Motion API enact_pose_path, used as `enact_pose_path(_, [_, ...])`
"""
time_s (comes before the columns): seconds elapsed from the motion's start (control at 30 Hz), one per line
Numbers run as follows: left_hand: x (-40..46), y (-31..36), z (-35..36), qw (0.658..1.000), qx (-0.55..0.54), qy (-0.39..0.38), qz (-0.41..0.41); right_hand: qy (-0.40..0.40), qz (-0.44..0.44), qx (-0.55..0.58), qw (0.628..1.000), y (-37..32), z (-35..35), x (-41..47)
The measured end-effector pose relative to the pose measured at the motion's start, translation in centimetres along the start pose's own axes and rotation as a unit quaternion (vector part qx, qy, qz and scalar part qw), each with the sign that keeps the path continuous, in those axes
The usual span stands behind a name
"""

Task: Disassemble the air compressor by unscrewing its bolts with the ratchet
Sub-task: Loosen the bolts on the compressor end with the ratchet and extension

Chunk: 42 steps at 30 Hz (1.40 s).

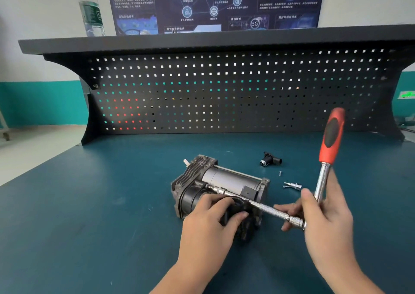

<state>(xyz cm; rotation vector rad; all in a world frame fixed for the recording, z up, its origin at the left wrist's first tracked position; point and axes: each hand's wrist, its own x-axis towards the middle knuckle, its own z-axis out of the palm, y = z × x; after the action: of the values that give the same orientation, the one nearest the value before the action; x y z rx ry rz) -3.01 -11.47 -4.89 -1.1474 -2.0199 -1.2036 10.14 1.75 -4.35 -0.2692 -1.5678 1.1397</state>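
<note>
On the teal worktop [89,203] we were mid-bolt: left hand [208,221] gripped the air compressor [224,181] lying near the middle, right hand's fingers [289,210] curled round the ratchet [323,181], its extension seated in a bolt; next, probably a steady handle swing.

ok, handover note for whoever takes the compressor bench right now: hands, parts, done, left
Left hand: grips the black end of the grey metal air compressor, steadying it on the teal bench.
Right hand: holds the chrome ratchet with the red-and-black handle near its head; handle points up. Its long chrome extension bar runs to a bolt on the compressor body.
Done: black plastic fitting, two small loose screws and a spare chrome socket bit lie behind-right of the unit.
Left: the current bolt; others cannot be counted from here.
</note>
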Motion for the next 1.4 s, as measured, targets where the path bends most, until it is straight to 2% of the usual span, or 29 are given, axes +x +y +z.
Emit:
enact_pose_path(0.1, [0.0, 0.1, 0.1, 1.0, -0.001, 0.0, -0.003, -0.048, -0.123, -0.067, 0.989, 0.0, -0.1, 0.3])
enact_pose_path(0.2, [-0.1, -0.1, 0.2, 1.0, -0.004, -0.003, -0.006, -0.121, -0.224, -0.129, 0.959, 0.5, -0.8, 1.2])
enact_pose_path(0.3, [-0.1, -0.1, 0.3, 1.0, -0.005, -0.004, -0.01, -0.159, -0.263, -0.125, 0.944, 1.1, -1.3, 2.1])
enact_pose_path(0.4, [-0.1, 0.1, 0.3, 1.0, -0.008, -0.006, -0.017, -0.148, -0.223, -0.092, 0.959, 0.4, -0.9, 2.3])
enact_pose_path(0.53, [-0.2, 0.2, 0.3, 1.0, -0.004, -0.004, -0.02, -0.07, -0.074, -0.022, 0.995, -0.6, -0.4, 2.4])
enact_pose_path(0.73, [-0.1, 0.3, 0.3, 1.0, -0.028, 0.005, -0.013, 0.017, 0.133, 0.063, 0.989, 1.1, 2.7, 1.2])
enact_pose_path(0.8, [-0.1, 0.2, 0.2, 1.0, -0.028, -0.004, -0.006, 0.023, 0.134, 0.054, 0.989, 1.4, 3.9, 0.7])
enact_pose_path(0.93, [-0.1, -0.1, 0.2, 0.999, -0.028, -0.019, 0.006, 0.02, 0.053, 0.008, 0.998, 0.4, 3.5, 1.0])
enact_pose_path(1.03, [0.3, -0.5, -0.3, 0.997, -0.078, -0.027, 0.007, 0.016, 0.027, 0.024, 0.999, -0.5, 1.5, 1.4])
enact_pose_path(1.1, [1.3, -1.4, -1.1, 0.992, -0.12, -0.005, -0.032, 0.02, 0.039, 0.057, 0.997, -0.8, 0.0, 1.9])
enact_pose_path(1.17, [3.1, -2.6, -1.9, 0.99, -0.113, 0.024, -0.082, 0.034, 0.053, 0.082, 0.995, -0.8, -1.3, 2.5])
enact_pose_path(1.2, [4.2, -3.2, -2.3, 0.991, -0.095, 0.008, -0.098, 0.044, 0.06, 0.092, 0.993, -0.7, -1.8, 2.7])
enact_pose_path(1.27, [6.2, -3.9, -2.7, 0.988, -0.058, -0.094, -0.104, 0.064, 0.077, 0.115, 0.988, -0.4, -2.4, 2.9])
enact_pose_path(1.33, [7.1, -3.8, -2.9, 0.977, -0.046, -0.195, -0.068, 0.087, 0.101, 0.138, 0.981, 0.0, -2.6, 3.1])
enact_pose_path(1.4, [6.8, -3.0, -2.5, 0.965, -0.038, -0.258, -0.022, 0.105, 0.133, 0.16, 0.972, 0.5, -2.9, 3.3])
